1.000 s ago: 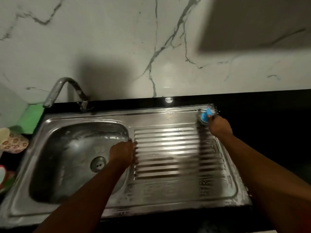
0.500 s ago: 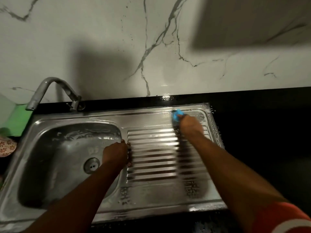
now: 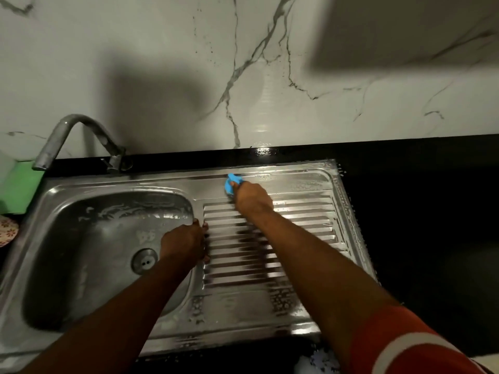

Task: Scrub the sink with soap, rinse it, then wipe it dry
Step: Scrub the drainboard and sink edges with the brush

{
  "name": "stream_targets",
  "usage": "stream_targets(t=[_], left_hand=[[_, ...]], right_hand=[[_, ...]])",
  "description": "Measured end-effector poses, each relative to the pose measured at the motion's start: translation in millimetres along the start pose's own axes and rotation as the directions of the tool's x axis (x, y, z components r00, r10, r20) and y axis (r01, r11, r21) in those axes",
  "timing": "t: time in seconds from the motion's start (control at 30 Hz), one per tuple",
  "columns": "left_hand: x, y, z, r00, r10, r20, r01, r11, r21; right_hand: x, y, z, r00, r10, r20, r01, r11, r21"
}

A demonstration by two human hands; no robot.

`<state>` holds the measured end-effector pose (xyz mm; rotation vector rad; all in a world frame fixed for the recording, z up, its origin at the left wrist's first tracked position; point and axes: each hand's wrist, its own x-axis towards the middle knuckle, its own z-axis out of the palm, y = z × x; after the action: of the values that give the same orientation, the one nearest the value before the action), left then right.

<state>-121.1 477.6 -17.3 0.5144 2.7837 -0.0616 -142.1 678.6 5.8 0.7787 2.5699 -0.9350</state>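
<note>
A stainless steel sink (image 3: 310, 317) with a ribbed drainboard on its right fills the middle of the head view. Soap suds streak the basin and the drainboard. My right hand (image 3: 252, 198) grips a blue scrubber (image 3: 231, 183) pressed on the flat strip behind the ribs, near the back rim. My left hand (image 3: 185, 242) rests on the ridge between the basin and the drainboard, fingers curled over the basin edge. The drain (image 3: 144, 261) lies in the basin just left of that hand.
A curved metal tap (image 3: 67, 136) stands at the back left, its spout over the sink's left rim. A green object (image 3: 20, 190) and a patterned cup (image 3: 6, 230) sit at the far left. Black countertop (image 3: 418, 211) extends right; a marble wall rises behind.
My right hand has slid the blue scrubber leftward along the back of the drainboard, from its far right corner to near the middle. The left hand stays on the basin edge.
</note>
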Motion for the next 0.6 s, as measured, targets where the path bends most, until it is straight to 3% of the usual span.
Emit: stream_targets(t=[0.2,0.27,0.4,0.47,0.6], left_hand=[[-6,-13,6,0.999,0.038,0.009,-0.037,0.995,-0.096],[-6,-14,9,0.999,0.037,-0.027,-0.039,0.992,-0.117],[-2,-19,13,0.999,0.043,-0.026,-0.046,0.985,-0.168],[-1,-26,14,0.997,0.077,0.028,-0.07,0.98,-0.186],[-14,-56,22,0.998,0.055,-0.001,-0.049,0.886,-0.461]], right_hand=[[8,142,-106,0.93,0.283,-0.236,-0.313,0.944,-0.1],[2,158,-110,0.88,0.381,-0.283,-0.406,0.914,-0.031],[-22,78,-45,0.926,0.294,-0.235,-0.274,0.955,0.115],[-29,17,3,0.971,0.195,-0.138,-0.174,0.973,0.155],[-42,-54,60,0.999,-0.034,0.028,0.031,0.993,0.111]])
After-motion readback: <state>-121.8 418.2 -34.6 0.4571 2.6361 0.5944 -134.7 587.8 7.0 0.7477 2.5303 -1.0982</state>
